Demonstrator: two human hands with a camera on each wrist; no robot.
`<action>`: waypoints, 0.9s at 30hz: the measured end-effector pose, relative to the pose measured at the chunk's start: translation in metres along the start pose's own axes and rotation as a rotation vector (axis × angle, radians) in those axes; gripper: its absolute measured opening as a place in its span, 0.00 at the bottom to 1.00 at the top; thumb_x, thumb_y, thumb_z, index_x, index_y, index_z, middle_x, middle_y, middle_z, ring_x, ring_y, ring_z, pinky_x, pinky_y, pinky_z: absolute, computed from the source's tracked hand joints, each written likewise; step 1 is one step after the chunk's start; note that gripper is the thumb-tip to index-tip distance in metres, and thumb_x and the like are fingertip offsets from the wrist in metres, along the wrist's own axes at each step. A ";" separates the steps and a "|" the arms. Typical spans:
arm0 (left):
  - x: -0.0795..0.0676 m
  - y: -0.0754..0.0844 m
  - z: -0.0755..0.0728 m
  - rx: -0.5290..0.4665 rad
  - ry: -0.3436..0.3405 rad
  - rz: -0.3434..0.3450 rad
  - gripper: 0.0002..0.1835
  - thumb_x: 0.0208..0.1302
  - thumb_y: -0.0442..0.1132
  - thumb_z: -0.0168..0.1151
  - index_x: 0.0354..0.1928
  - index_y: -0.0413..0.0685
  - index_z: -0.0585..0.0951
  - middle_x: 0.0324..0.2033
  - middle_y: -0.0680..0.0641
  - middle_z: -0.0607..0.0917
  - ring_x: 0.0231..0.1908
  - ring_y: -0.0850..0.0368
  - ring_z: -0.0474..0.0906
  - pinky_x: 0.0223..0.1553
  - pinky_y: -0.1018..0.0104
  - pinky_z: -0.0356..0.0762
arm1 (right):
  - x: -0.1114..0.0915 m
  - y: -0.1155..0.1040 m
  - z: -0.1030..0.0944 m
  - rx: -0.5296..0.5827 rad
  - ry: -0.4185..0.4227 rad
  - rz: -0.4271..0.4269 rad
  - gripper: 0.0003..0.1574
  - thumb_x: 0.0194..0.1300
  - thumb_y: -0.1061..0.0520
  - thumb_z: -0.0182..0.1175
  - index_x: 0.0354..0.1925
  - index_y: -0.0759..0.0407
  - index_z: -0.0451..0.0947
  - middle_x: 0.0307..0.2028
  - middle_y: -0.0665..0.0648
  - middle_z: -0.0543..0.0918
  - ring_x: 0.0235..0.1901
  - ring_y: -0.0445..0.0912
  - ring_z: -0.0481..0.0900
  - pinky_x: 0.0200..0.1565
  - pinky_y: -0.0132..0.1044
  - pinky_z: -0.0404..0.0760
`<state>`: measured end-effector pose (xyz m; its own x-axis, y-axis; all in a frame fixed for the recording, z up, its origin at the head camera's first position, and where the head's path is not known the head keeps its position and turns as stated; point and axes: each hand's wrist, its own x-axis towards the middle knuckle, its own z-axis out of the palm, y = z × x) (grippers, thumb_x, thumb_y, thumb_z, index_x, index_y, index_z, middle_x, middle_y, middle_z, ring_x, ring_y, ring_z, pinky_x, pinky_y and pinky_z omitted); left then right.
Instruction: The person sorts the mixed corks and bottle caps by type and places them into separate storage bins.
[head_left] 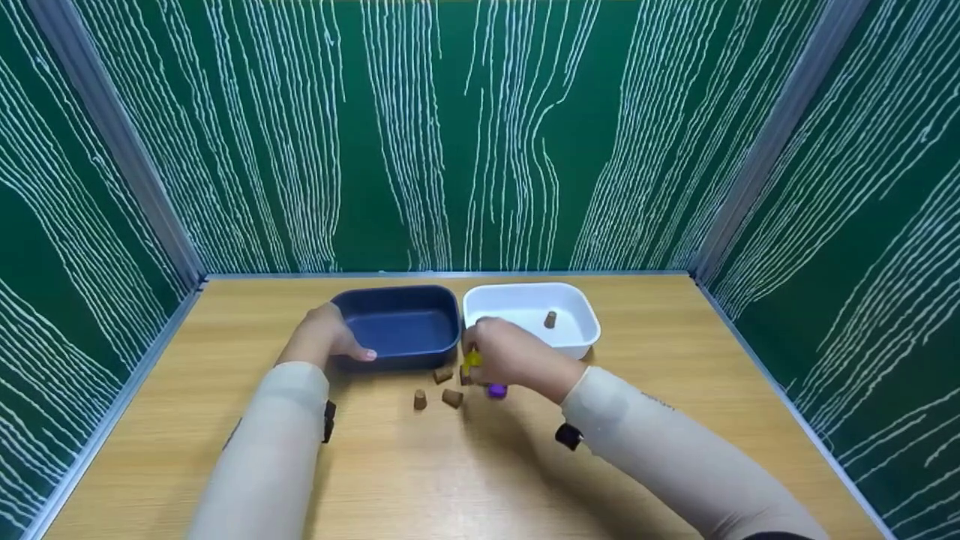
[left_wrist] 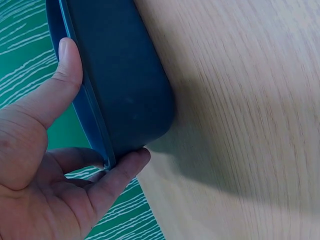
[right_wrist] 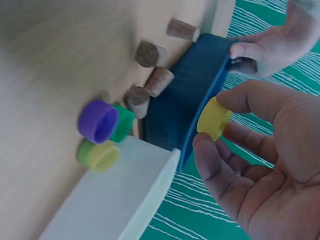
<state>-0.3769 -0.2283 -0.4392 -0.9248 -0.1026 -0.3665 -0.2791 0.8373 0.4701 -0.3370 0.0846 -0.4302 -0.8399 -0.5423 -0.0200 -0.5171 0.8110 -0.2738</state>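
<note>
Wooden table [head_left: 397, 465] is carrying everything. Dark blue tray [head_left: 401, 361] is sitting just left of white tray [head_left: 589, 345]. Left hand [head_left: 324, 334] is gripping the blue one's left end, thumb at the rim, fingers round the corner. Right hand [head_left: 514, 352] is pinching a yellow cap [right_wrist: 214, 119] at the fingertips, near where the trays are meeting. Handling, my judgement: the pinch should be staying light, the knuckles should be riding clear of both rims, and the left hand should be steadying without tugging. The cap is showing bright yellow, round, short, smooth-walled. Purple cap [right_wrist: 95, 122], green cap [right_wrist: 123, 124] and yellow-green cap [right_wrist: 97, 156] are clustering by the white tray's front. Four corks [right_wrist: 159, 81] are lying before the blue tray; a lone cork [head_left: 550, 319] is resting inside the white.
</note>
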 end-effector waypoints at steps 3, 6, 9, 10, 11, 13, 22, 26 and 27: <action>0.003 0.000 0.001 -0.005 0.001 -0.007 0.66 0.60 0.54 0.90 0.84 0.22 0.59 0.82 0.22 0.68 0.82 0.26 0.68 0.88 0.36 0.64 | 0.002 -0.001 -0.008 0.011 0.000 0.012 0.14 0.66 0.56 0.83 0.48 0.59 0.93 0.45 0.56 0.94 0.44 0.48 0.89 0.52 0.46 0.96; 0.002 0.001 0.001 -0.016 0.008 -0.004 0.65 0.60 0.54 0.90 0.84 0.22 0.61 0.81 0.22 0.69 0.81 0.27 0.69 0.87 0.36 0.65 | 0.005 -0.002 -0.016 0.021 0.002 0.025 0.16 0.67 0.58 0.81 0.52 0.58 0.94 0.49 0.55 0.95 0.47 0.47 0.90 0.56 0.45 0.96; -0.001 0.001 0.001 -0.027 0.013 -0.002 0.65 0.60 0.53 0.90 0.84 0.22 0.61 0.81 0.22 0.69 0.81 0.27 0.69 0.87 0.35 0.65 | 0.009 -0.002 -0.023 0.014 0.009 0.026 0.16 0.68 0.59 0.78 0.54 0.57 0.94 0.51 0.55 0.96 0.48 0.47 0.90 0.57 0.45 0.95; -0.002 0.001 0.001 -0.035 0.013 -0.004 0.65 0.60 0.53 0.90 0.84 0.23 0.61 0.81 0.23 0.69 0.81 0.27 0.69 0.87 0.35 0.65 | 0.011 -0.002 -0.025 0.011 0.009 0.026 0.16 0.69 0.59 0.78 0.54 0.57 0.94 0.51 0.55 0.96 0.48 0.48 0.91 0.58 0.46 0.95; -0.002 0.001 0.001 -0.040 0.013 -0.005 0.65 0.60 0.53 0.90 0.84 0.23 0.61 0.81 0.23 0.69 0.81 0.27 0.69 0.87 0.35 0.65 | 0.013 -0.002 -0.026 0.006 0.009 0.023 0.15 0.69 0.59 0.78 0.54 0.57 0.94 0.51 0.55 0.96 0.49 0.48 0.91 0.59 0.46 0.95; -0.003 0.001 0.001 -0.053 0.013 -0.007 0.65 0.60 0.53 0.91 0.84 0.23 0.60 0.81 0.23 0.69 0.81 0.27 0.69 0.87 0.35 0.65 | 0.016 -0.001 -0.028 0.003 0.010 0.022 0.15 0.70 0.59 0.78 0.54 0.57 0.94 0.52 0.56 0.96 0.51 0.49 0.91 0.61 0.48 0.95; -0.004 0.000 0.000 -0.053 0.019 0.004 0.65 0.58 0.53 0.92 0.83 0.23 0.62 0.80 0.24 0.72 0.79 0.28 0.71 0.87 0.36 0.67 | 0.033 0.001 -0.034 -0.004 0.022 -0.007 0.19 0.73 0.62 0.76 0.60 0.61 0.92 0.60 0.60 0.94 0.61 0.54 0.91 0.67 0.52 0.92; -0.009 0.000 -0.003 -0.025 0.017 0.016 0.65 0.59 0.54 0.91 0.83 0.22 0.62 0.80 0.23 0.71 0.81 0.28 0.70 0.87 0.38 0.66 | 0.042 0.001 -0.034 0.000 0.036 -0.001 0.19 0.74 0.63 0.75 0.61 0.63 0.92 0.63 0.61 0.93 0.63 0.55 0.91 0.67 0.51 0.92; -0.010 0.001 -0.003 -0.020 0.015 0.015 0.65 0.59 0.54 0.91 0.83 0.21 0.62 0.81 0.23 0.70 0.81 0.27 0.69 0.87 0.38 0.66 | 0.045 0.001 -0.033 0.003 0.039 0.009 0.19 0.74 0.63 0.75 0.61 0.63 0.92 0.63 0.61 0.92 0.63 0.55 0.90 0.68 0.51 0.91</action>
<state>-0.3689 -0.2285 -0.4326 -0.9328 -0.0980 -0.3469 -0.2698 0.8280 0.4916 -0.3806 0.0686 -0.3995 -0.8504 -0.5259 0.0146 -0.5088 0.8151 -0.2770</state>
